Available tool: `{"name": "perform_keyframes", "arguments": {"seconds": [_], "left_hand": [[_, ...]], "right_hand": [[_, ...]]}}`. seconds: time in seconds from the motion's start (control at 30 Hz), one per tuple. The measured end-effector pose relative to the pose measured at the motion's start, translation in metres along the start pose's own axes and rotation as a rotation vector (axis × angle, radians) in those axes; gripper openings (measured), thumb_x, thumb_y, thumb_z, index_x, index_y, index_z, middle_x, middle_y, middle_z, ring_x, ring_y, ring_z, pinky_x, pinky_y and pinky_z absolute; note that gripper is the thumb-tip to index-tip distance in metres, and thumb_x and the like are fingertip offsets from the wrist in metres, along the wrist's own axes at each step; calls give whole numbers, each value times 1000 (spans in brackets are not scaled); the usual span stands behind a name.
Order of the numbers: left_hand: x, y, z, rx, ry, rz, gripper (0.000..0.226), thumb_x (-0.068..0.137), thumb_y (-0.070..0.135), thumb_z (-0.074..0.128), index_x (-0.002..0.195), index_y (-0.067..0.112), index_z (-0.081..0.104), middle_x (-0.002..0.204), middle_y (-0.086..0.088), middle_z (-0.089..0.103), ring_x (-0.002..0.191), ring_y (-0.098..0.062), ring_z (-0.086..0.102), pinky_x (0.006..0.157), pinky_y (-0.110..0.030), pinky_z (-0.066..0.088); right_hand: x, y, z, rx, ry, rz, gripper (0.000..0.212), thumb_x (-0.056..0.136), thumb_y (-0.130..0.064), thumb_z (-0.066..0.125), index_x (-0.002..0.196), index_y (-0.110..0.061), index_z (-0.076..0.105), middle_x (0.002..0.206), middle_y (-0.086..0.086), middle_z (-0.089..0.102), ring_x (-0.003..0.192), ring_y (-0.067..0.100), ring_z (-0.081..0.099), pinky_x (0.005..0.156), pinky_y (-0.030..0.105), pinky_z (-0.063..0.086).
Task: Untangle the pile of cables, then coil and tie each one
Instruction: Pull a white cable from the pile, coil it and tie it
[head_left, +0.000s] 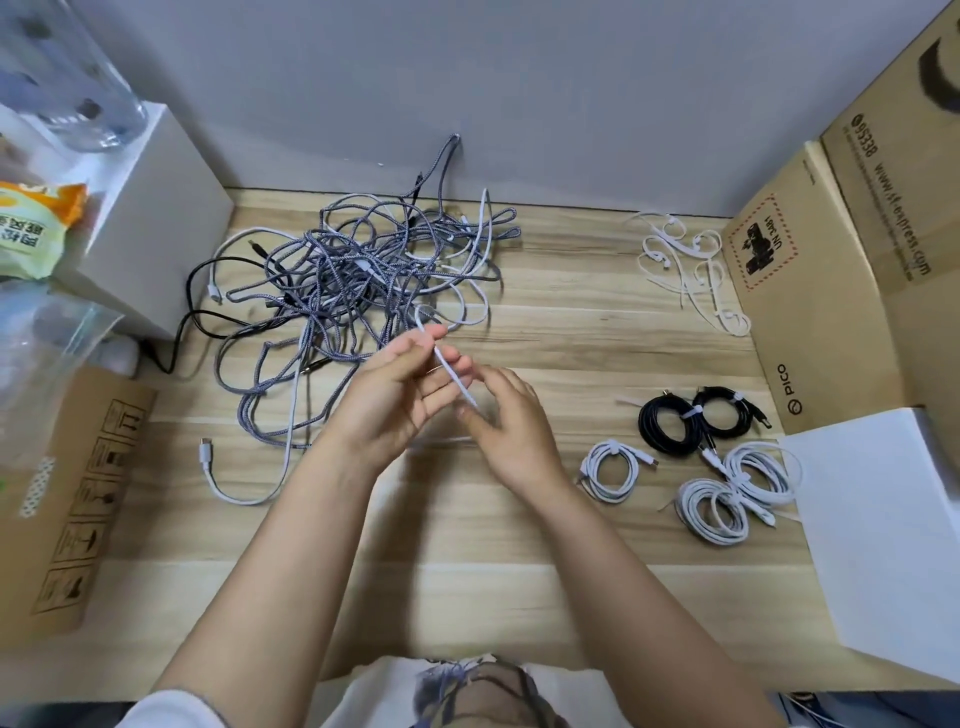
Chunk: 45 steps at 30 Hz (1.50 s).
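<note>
Five tied coils lie on the wooden counter (519, 545) right of the hands: two black coils (696, 422) and three white coils (727, 493). Behind them, a loose heap of white ties (685, 265) sits by a cardboard box (810, 312) printed "PICO" and "UN 3481"; the box behind it reads "95338". The tangled pile (353, 280) of grey braided, white and black cables spreads left of the hands. The left hand (400, 400) pinches a white cable (452, 374) leading from the pile; the right hand (511, 431) has its fingers (480, 413) curled at the cable's lower end.
</note>
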<state>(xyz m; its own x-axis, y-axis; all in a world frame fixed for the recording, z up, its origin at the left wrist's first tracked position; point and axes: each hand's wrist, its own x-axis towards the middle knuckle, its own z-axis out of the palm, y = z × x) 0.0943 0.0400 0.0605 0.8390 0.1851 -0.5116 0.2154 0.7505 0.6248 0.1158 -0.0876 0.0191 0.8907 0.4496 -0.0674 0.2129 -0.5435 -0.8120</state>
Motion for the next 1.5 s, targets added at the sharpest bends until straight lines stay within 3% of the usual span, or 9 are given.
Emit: {"name": "perform_keyframes", "arguments": {"seconds": [0.17,0.33,0.43,0.57,0.7,0.77,1.03,1.27,1.5], "left_hand": [[0,25,-6,-319,22,-69,7,61,7,67,68,5,68,57,0,65,57,-11,68,55,-29,58],[2,27,-13,-243,62,-84,26,99,24,36,87,13,55,41,10,44,41,1,53,51,-20,55],[-10,13,1,53,-81,-59,19,96,21,40,87,16,56,52,9,57,58,-4,64,70,-27,55],[-29,-13,20,393,-261,-16,18,80,25,52,92,17,63,77,9,70,75,-2,64,83,-25,41],[-36,-25,24,413,-251,7,17,86,15,51,97,14,64,66,6,65,40,-4,44,55,-16,39],[-35,-21,25,306,-227,-48,16,89,11,48,96,13,62,72,3,65,45,-8,54,45,-17,43],[-5,26,14,-259,-103,-90,46,97,26,41,57,16,62,63,5,62,59,-10,65,60,-25,56],[10,32,1,-360,94,-141,27,97,19,44,73,13,55,51,2,59,45,-8,59,51,-19,52],[-12,16,22,-176,-194,-118,23,78,31,57,60,21,69,61,13,60,54,1,58,64,-20,53]], "right_hand": [[-8,-19,-27,758,155,269,27,89,0,43,65,-12,45,43,-11,43,38,4,35,45,21,40],[-14,-29,-58,1097,386,341,33,99,-12,38,66,-14,40,43,-12,38,34,-1,19,38,16,9],[-16,-37,-61,1062,225,336,37,86,-45,40,68,-13,46,48,-6,38,32,-1,19,35,16,9],[-23,-51,-55,836,-54,325,30,94,-34,41,84,-11,56,58,3,43,27,-2,25,29,9,18],[-34,-52,-54,566,-201,215,27,95,-23,53,71,-10,58,50,-4,56,47,-2,51,55,8,37],[-38,-51,-54,545,-248,171,26,92,-15,58,66,-10,54,44,-9,52,46,1,46,54,11,35],[-58,-87,-81,640,-109,-110,22,94,-13,51,72,-11,55,44,-17,40,42,-2,33,47,6,26],[-74,-110,-103,877,29,-406,21,81,-39,52,71,-26,66,54,-19,42,48,-2,30,49,11,27],[-52,-93,-86,715,167,-93,9,93,-6,49,86,-6,55,44,-18,51,43,-3,39,49,7,31]]}}
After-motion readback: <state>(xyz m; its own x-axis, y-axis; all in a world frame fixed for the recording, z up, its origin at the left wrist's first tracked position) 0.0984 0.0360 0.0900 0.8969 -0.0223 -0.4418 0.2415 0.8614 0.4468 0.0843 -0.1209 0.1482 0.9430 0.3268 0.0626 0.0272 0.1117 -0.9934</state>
